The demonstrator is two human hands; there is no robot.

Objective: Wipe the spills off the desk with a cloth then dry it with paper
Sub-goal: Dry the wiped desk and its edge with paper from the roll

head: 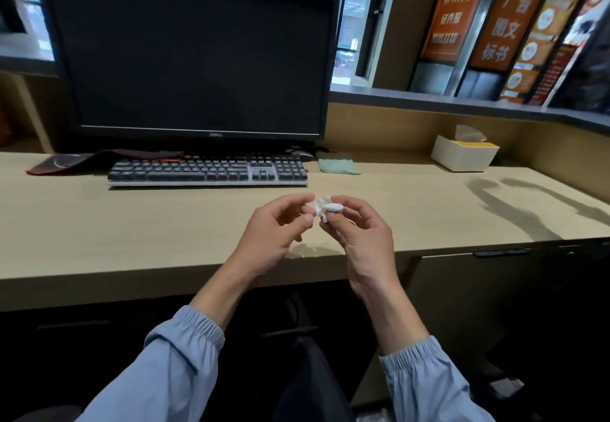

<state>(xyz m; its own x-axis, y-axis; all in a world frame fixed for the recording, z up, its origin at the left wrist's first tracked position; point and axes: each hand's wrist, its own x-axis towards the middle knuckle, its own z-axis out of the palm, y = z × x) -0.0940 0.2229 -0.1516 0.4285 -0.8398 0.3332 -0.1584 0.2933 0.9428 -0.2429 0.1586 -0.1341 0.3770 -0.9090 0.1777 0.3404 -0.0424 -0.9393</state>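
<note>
A small crumpled wad of white paper (325,207) is held above the front of the light wooden desk (132,223). My left hand (277,233) and my right hand (359,233) both pinch it between fingertips and thumb. A folded green cloth (338,164) lies on the desk at the back, just right of the keyboard, apart from both hands. A white tissue box (463,154) with a sheet sticking out stands at the back right.
A black keyboard (208,170) and a dark monitor (194,55) stand behind my hands. A red-edged mouse pad (66,162) lies at the back left. The desk's front edge runs just under my wrists, with drawers (495,276) below on the right.
</note>
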